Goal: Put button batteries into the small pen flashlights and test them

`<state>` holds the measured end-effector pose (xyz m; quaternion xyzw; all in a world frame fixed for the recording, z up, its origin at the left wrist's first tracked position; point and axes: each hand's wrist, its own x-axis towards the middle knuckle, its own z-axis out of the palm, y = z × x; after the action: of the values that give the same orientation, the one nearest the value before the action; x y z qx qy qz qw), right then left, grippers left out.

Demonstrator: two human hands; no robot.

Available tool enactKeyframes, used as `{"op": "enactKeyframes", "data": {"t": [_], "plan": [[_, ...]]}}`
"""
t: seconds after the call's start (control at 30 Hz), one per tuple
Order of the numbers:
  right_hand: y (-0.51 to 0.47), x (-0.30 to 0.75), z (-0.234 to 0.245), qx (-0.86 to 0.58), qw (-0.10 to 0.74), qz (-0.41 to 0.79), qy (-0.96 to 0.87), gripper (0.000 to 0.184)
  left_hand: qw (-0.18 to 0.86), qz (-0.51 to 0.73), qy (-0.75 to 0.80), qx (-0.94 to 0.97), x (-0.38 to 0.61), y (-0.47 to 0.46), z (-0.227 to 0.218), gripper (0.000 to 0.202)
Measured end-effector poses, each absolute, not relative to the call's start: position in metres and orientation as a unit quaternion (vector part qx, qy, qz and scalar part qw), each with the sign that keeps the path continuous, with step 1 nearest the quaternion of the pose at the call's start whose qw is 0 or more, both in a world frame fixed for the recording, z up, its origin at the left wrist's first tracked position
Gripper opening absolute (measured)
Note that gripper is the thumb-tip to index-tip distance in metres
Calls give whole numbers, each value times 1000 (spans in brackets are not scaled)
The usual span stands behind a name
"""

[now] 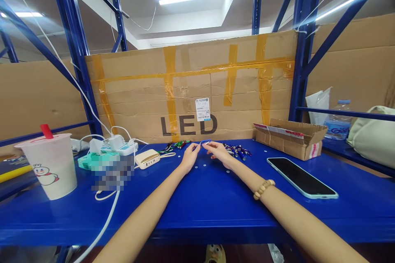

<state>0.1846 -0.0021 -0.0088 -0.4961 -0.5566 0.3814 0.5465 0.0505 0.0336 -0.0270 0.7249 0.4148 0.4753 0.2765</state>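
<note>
My left hand [190,154] and my right hand [218,151] meet over the far middle of the blue shelf [203,201]. Both pinch a small thin blue item [205,142] between their fingertips; it is too small to name. A heap of small green and dark pieces [175,145] lies just left of the hands. A heap of small blue and purple pieces [237,150] lies just right of them. A beaded bracelet [263,189] circles my right wrist.
A black phone [301,177] lies flat at the right, with an open cardboard box [288,137] behind it. At left stand a lidded drink cup [51,165], a beige power bank [147,158], a power strip with chargers [119,146] and white cables. A taped cardboard sheet marked LED [191,90] walls the back.
</note>
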Motion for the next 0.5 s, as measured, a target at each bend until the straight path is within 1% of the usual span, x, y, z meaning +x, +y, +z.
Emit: {"op": "enactKeyframes", "data": {"t": [0.1, 0.17, 0.3, 0.4, 0.5], "plan": [[-2, 185, -11, -495, 528, 365, -586, 26, 286, 467, 418, 725, 49, 31, -25, 40], [-2, 185, -13, -487, 512, 361, -609, 27, 283, 458, 403, 740, 49, 28, -23, 42], [-2, 183, -15, -473, 480, 352, -650, 29, 257, 457, 413, 745, 49, 27, -22, 36], [-2, 183, -14, -484, 488, 356, -632, 26, 236, 464, 455, 723, 48, 30, -24, 31], [-1, 183, -14, -503, 498, 372, -601, 23, 225, 461, 464, 722, 47, 33, -25, 29]]}}
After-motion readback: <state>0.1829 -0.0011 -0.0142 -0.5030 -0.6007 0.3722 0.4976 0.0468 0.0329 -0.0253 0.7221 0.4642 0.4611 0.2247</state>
